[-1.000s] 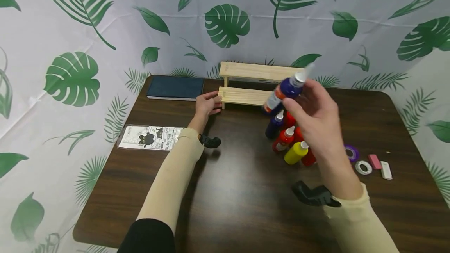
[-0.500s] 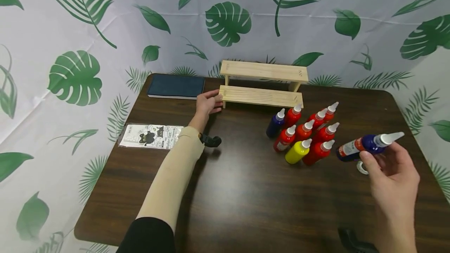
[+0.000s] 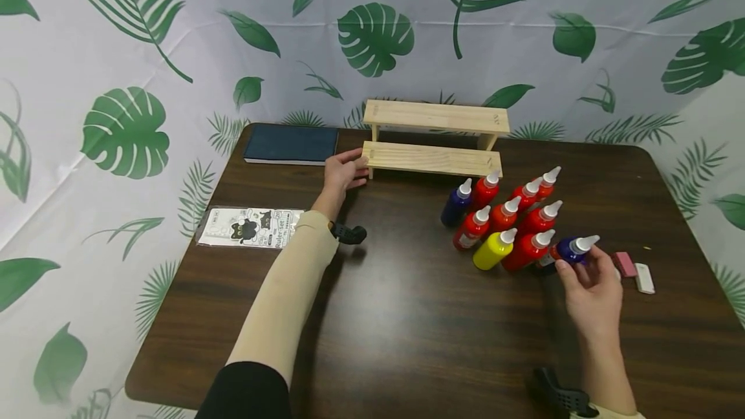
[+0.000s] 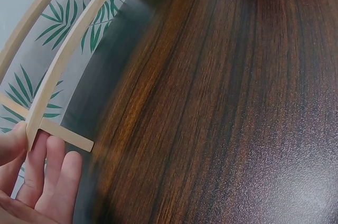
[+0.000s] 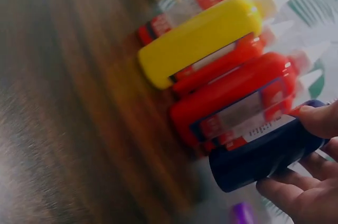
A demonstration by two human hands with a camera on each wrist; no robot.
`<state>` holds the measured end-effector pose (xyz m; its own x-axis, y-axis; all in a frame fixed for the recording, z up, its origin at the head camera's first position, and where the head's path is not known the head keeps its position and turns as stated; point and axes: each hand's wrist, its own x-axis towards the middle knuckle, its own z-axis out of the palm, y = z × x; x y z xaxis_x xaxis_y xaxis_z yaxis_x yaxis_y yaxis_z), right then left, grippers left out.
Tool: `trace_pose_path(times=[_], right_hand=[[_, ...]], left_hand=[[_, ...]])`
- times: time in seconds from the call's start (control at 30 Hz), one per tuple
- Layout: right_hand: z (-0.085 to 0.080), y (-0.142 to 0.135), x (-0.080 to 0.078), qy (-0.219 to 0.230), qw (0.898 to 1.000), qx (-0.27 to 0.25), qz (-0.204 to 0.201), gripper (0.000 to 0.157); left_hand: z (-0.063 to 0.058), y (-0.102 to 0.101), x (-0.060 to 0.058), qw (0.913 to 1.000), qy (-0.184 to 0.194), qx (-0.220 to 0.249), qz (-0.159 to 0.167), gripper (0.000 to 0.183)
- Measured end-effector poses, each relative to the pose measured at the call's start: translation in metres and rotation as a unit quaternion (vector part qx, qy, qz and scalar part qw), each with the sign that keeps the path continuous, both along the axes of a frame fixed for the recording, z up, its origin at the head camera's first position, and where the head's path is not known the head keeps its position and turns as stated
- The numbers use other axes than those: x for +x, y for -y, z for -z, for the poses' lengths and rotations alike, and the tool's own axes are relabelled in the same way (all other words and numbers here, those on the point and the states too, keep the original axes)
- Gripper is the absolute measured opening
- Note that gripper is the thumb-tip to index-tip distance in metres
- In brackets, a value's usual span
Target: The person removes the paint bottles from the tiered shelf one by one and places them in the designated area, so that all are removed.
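Note:
My right hand (image 3: 596, 296) grips a dark blue squeeze bottle (image 3: 564, 252) with a white pointed nozzle, thumb and fingers around its upper part. In the right wrist view the blue bottle (image 5: 264, 152) is right beside a red bottle (image 5: 232, 105). Several red bottles, a yellow bottle (image 3: 493, 252) and another blue bottle (image 3: 456, 207) stand grouped left of this hand. My left hand (image 3: 340, 173) holds the left end of a two-tier wooden shelf (image 3: 431, 159). Close up, its thumb lies on the lower board (image 4: 50, 78) and the fingers are beneath, by the leg.
A dark blue notebook (image 3: 291, 143) lies at the back left, and a packaged ruler set (image 3: 250, 228) lies left of my forearm. To the right are a pink eraser (image 3: 625, 264) and a white eraser (image 3: 644, 278). A leaf-print cloth hangs behind the table.
My right hand has carried the blue bottle from in front of the shelf out to the right, then down and back left beside the red bottles. The left hand stays at the shelf.

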<state>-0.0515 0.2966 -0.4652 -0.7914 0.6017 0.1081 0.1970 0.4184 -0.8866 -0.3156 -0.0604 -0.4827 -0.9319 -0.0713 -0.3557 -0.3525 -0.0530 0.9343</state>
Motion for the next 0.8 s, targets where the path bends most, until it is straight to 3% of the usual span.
trace_pose_path(times=[0.43,0.7,0.8], right_hand=[[0.012,0.002,-0.003,0.002,1.000,-0.009,-0.023,0.052],[0.000,-0.003,0.004,0.065,0.996,-0.032,-0.044,0.062],[-0.009,-0.006,0.007,0.051,0.997,-0.021,-0.057,0.058]], left_hand=[[0.000,0.002,0.002,0.9999,-0.004,0.015,0.003,0.034],[0.008,0.003,0.004,0.9993,-0.015,0.036,-0.001,0.034],[0.011,0.004,0.006,0.9987,-0.022,0.045,-0.010,0.033]])
